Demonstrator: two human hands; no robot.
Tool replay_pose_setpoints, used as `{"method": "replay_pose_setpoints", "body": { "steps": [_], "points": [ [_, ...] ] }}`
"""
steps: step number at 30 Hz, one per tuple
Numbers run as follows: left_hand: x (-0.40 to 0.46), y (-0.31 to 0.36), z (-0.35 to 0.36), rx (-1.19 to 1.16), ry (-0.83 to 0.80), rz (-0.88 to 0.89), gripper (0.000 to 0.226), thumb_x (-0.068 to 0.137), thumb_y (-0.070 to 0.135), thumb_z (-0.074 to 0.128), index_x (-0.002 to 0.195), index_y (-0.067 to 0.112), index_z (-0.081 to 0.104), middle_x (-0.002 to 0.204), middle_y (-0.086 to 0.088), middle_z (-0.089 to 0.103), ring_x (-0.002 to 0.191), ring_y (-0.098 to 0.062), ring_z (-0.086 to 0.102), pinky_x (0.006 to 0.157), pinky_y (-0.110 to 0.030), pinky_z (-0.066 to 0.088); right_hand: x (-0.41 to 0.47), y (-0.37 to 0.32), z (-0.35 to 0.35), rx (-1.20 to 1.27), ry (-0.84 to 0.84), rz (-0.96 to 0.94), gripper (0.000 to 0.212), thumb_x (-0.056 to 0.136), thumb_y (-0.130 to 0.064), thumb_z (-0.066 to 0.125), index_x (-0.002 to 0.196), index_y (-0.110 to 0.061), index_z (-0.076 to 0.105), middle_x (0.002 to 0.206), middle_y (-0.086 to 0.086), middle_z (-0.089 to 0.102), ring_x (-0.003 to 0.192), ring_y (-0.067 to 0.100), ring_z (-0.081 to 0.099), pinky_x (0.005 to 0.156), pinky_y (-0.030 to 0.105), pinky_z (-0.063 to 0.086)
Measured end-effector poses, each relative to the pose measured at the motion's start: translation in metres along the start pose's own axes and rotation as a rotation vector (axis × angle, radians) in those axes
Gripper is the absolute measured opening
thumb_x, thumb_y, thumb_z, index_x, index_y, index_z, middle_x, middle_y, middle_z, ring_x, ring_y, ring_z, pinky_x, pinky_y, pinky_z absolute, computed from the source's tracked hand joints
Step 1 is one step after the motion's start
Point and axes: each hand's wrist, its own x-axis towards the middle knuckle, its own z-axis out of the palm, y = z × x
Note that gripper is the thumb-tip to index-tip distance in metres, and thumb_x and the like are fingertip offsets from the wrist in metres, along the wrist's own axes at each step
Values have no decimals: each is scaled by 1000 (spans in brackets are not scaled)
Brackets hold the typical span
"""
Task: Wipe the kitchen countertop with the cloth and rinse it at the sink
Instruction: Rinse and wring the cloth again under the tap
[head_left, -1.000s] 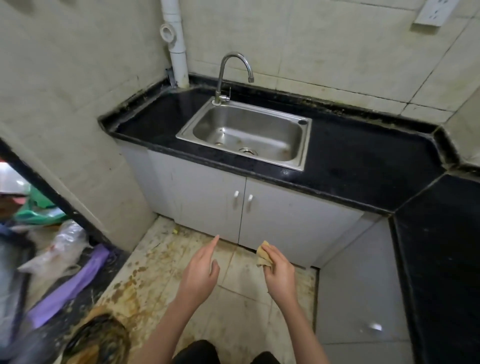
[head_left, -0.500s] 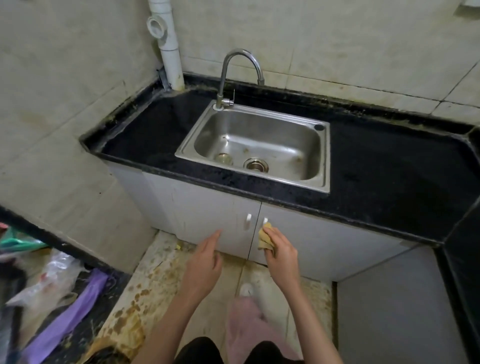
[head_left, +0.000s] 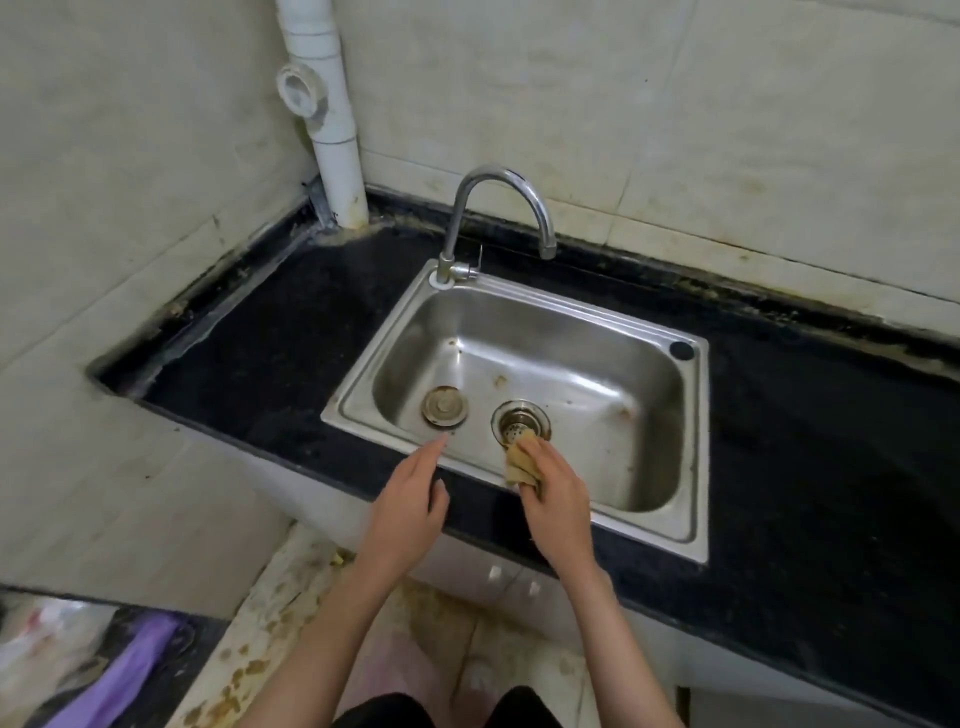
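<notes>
Black bench (head_left: 270, 364) surrounded a steel sink (head_left: 696, 519), over whose front rim the right hand (head_left: 558, 501) held its grip closed on the bunched tan cloth (head_left: 519, 460), presumably for rinsing, while the left hand (head_left: 410, 512) hovered loose-fingered and empty beside it.

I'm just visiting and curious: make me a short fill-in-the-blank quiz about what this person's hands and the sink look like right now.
1. The crumpled yellowish cloth is held in the person's ____ hand.
2. The left hand holds ____.
3. From the curved chrome tap, ____ water is running.
4. The loose round metal plug lies inside the stainless steel ____.

Missing words: right; nothing; no; sink
</notes>
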Motion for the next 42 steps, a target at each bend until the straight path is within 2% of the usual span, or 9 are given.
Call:
{"method": "replay_pose_setpoints", "body": {
  "steps": [9,15,18,22,27,33,37,39,42],
  "points": [
    [179,-27,-19,-21,-147,50,49,90,9,48,138,14,39,139,-6,45,125,-18,44,105,-33,37,114,15,14,4,45,194,55,81,3,59,132,-15,52,139,2,49,130,17,42,107,17,24],
    [298,-21,-20,38,-218,116,55,89,3,49,141,9,33,146,-10,36,133,-22,34,110,-32,26,181,20,33,184,105,432,45,89,-7,57,133,-12,48,127,3,57,117,21,53,95,19,36],
    [339,-13,-10,12,-232,63,63,90,6,48,146,11,20,153,-8,21,139,-23,23,112,-31,21,212,26,40,551,136,716,30,94,-21,53,123,-15,55,119,3,60,108,24,57,93,31,44],
    [375,-5,6,-13,-297,-24,69,91,6,47,148,10,8,156,-6,10,142,-22,12,113,-29,13,238,33,38,1466,255,1115,34,98,-37,42,103,-8,58,98,15,63,87,28,59,81,42,47],
    [392,-9,24,-32,-306,-47,69,88,4,51,147,10,15,151,-10,26,137,-25,27,109,-31,23,251,46,45,1754,352,1161,38,98,-38,37,99,-6,57,75,16,70,79,30,61,49,33,56],
    [369,-26,34,149,-299,50,82,83,10,60,147,16,9,153,-5,20,126,-27,44,99,-38,40,276,72,65,1817,362,1152,39,97,-39,38,107,-8,58,101,18,61,93,31,56,94,45,43],
    [352,-38,37,221,-305,158,96,80,10,61,148,19,-6,156,-6,11,112,-27,54,80,-31,48,293,81,66,1877,389,1146,38,98,-37,35,101,-7,59,78,18,70,88,30,57,62,40,57],
    [350,-45,39,225,-303,213,100,78,9,61,147,18,-10,155,-7,12,130,-28,39,90,-32,46,298,84,66,1879,389,1138,39,98,-36,35,101,-7,60,79,18,70,88,29,58,68,40,56],
    [350,-52,39,297,-313,268,100,78,8,58,146,15,-15,156,-9,8,140,-26,19,108,-30,27,301,88,67,1829,377,1181,38,96,-38,39,115,-9,55,105,19,61,102,32,55,100,46,41]
  ]
}}
